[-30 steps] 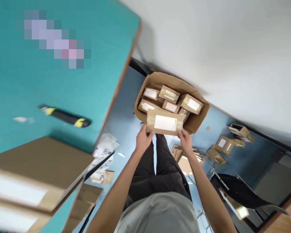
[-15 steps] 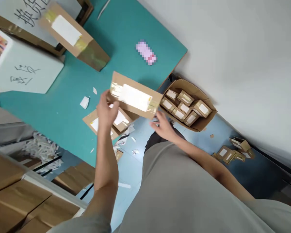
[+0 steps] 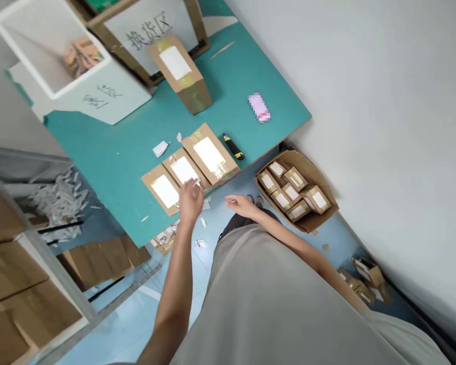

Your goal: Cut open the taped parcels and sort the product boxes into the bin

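Note:
Three small cardboard boxes with white labels lie side by side near the edge of the green table: a left box [image 3: 157,177], a middle box [image 3: 171,161] and a larger right box [image 3: 197,134]. My left hand [image 3: 190,203] is over the near end of the middle box, its fingers loosely bent and apart, holding nothing I can see; whether it touches the box I cannot tell. Off the table's edge, in front of my body, my right hand [image 3: 242,206] hangs with fingers loosely stretched and nothing in them. A black and yellow utility knife [image 3: 233,147] lies beside the right box.
A taller taped box [image 3: 197,94] stands behind, near a white bin [image 3: 114,104] and a large carton [image 3: 117,40]. A blurred pink item [image 3: 259,107] is on the table [image 3: 285,109]. An open carton [image 3: 315,220] of small boxes stands on the floor. Shelved boxes [image 3: 19,263] are at left.
The box that was in my hands now lies on the table at the right of the other two. Both hands have let go of it. The view has shifted, and the utility knife now shows.

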The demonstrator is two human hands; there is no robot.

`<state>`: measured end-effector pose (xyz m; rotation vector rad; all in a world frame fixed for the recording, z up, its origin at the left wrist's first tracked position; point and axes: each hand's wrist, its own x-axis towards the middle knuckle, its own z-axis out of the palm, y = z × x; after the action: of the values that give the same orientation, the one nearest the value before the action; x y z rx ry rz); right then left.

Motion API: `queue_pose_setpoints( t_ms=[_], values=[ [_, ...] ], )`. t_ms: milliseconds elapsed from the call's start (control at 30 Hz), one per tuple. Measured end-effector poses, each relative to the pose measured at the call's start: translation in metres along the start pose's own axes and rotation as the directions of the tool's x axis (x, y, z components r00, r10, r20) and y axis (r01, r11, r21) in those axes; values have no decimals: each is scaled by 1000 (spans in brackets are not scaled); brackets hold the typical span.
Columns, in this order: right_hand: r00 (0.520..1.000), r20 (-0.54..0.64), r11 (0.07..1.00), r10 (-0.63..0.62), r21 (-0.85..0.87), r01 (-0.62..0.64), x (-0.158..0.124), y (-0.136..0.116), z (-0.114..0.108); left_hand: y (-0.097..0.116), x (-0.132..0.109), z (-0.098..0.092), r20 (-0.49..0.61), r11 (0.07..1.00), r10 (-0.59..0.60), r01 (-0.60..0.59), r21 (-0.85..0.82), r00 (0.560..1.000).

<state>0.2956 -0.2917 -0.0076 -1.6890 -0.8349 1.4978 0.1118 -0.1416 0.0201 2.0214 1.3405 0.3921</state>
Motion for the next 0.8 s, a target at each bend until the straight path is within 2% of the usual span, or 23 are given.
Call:
queue_pose_setpoints(
  t_ms=[67, 133, 200, 267, 333, 433, 533, 600, 667, 733, 800],
  values=[
    [999, -36, 998, 39, 48, -37, -10, 11, -17, 0, -55, 13, -16, 998, -53, 53, -16, 998],
    [998, -48, 995, 45, 93, -40, -15, 18, -28, -1, -101, 25, -38, 985, -169, 167, -45, 985],
    [999, -49, 994, 17, 106, -11, -15, 20, -32, -1, -132, 34, -59, 964, -259, 255, -75, 964],
    [999, -32, 996, -32, 82, 34, -14, 15, -32, -1, -146, 36, -77, 948, -309, 302, -99, 948],
    [995, 9, 995, -95, 36, 95, -11, 4, -29, -2, -145, 31, -104, 941, -331, 319, -112, 938],
    [975, 55, 971, -216, -96, 220, 0, -21, -24, -8, -125, 14, -184, 941, -334, 314, -128, 925],
    [925, -49, 870, -376, -361, 334, 27, -44, -22, -22, -98, -6, -272, 946, -320, 288, -151, 908],
    [881, -180, 790, -437, -545, 280, 55, -55, -22, -36, -82, -18, -307, 945, -324, 288, -158, 895],
    [864, -296, 753, -408, -644, 135, 86, -60, -21, -53, -68, -26, -315, 937, -345, 306, -168, 884],
    [869, -366, 738, -333, -675, -2, 112, -61, -18, -71, -54, -32, -272, 921, -382, 340, -188, 883],
    [860, -413, 716, -298, -693, -85, 130, -60, -10, -87, -41, -35, -175, 903, -414, 378, -204, 893]
  ],
)
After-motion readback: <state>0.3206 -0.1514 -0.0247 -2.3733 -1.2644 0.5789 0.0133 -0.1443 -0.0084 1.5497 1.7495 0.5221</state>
